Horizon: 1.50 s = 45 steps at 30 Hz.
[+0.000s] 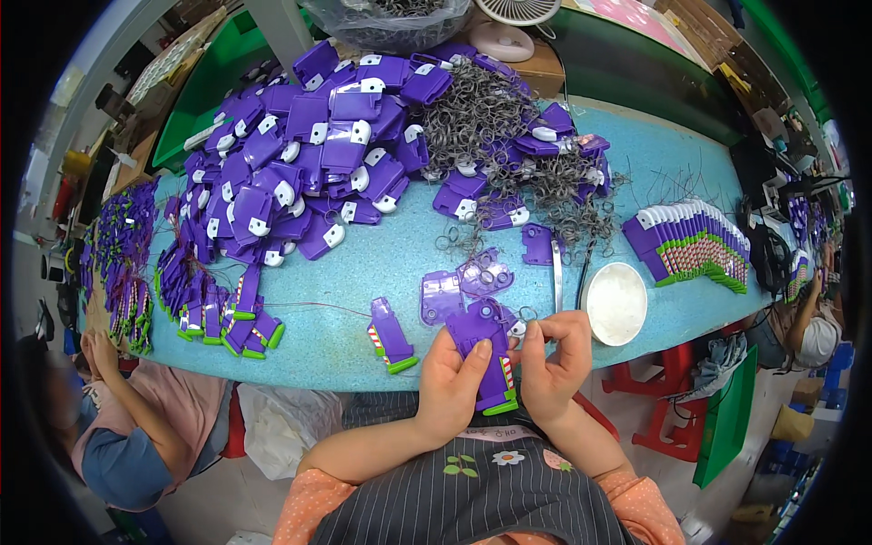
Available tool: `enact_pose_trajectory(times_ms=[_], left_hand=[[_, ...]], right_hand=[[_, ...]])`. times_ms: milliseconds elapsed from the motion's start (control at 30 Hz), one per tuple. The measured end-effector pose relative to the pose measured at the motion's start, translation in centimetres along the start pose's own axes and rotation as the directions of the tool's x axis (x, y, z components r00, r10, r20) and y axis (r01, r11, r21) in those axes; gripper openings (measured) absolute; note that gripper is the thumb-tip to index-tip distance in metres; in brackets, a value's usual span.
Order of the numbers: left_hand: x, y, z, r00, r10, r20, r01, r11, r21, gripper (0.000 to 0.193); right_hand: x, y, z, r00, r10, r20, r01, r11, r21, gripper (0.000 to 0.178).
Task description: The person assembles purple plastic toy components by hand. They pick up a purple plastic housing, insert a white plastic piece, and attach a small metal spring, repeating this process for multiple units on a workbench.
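My left hand (454,377) is closed round a purple plastic toy part (479,324) with a green end and a red-and-white striped edge, thumb pressed on its face. It is tilted, above the table's front edge. At its right side my right hand (559,363) is closed, thumb and forefinger pinched beside a small white piece (517,329). A thin dark wire ring (527,313) shows at those fingertips; the fingers partly hide it. Purple shell pieces (441,296) lie just beyond, and a similar part (390,331) with a trailing wire lies to the left.
A large heap of purple shells (300,145) and a tangle of dark wire rings (477,113) fill the far side. Tweezers (558,277) and a white round dish (614,304) are at right, before a row of stacked parts (690,241). Another person (150,422) sits at left.
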<state>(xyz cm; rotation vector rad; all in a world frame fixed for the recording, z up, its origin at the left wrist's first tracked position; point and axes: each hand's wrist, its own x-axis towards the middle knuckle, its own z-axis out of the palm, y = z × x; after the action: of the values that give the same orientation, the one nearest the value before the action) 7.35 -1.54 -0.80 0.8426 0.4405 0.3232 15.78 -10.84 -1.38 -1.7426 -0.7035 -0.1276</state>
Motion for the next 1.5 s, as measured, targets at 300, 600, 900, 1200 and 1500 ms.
enact_pose_trajectory(times_ms=[300, 600, 900, 1200, 1500], left_hand=[[1.0, 0.7, -1.0, 0.996, -0.081, -0.045, 0.079, 0.996, -0.031, 0.022], [1.9, 4.7, -2.5, 0.993, 0.037, -0.114, -0.042, 0.998, -0.037, 0.024], [-0.6, 4.7, -4.4, 0.995, 0.038, -0.091, -0.042, 0.998, -0.039, 0.027], [-2.5, 6.1, -5.3, 0.935, 0.349, -0.057, -0.34, 0.932, 0.127, 0.028], [-1.5, 5.8, -4.7, 0.976, -0.096, 0.194, 0.129, 0.977, -0.168, 0.034]], right_hand=[[1.5, -0.6, -1.3, 0.703, 0.574, 0.421, -0.662, 0.312, 0.681, 0.008], [1.8, -0.7, -2.0, 0.736, 0.572, 0.361, -0.654, 0.466, 0.595, 0.013], [11.5, -5.8, 0.8, 0.961, 0.115, 0.25, -0.214, 0.884, 0.415, 0.012], [19.0, -8.5, 7.4, 0.868, 0.045, 0.495, -0.192, 0.949, 0.251, 0.026], [4.3, -2.6, -1.1, 0.672, 0.156, 0.723, -0.606, 0.677, 0.417, 0.025]])
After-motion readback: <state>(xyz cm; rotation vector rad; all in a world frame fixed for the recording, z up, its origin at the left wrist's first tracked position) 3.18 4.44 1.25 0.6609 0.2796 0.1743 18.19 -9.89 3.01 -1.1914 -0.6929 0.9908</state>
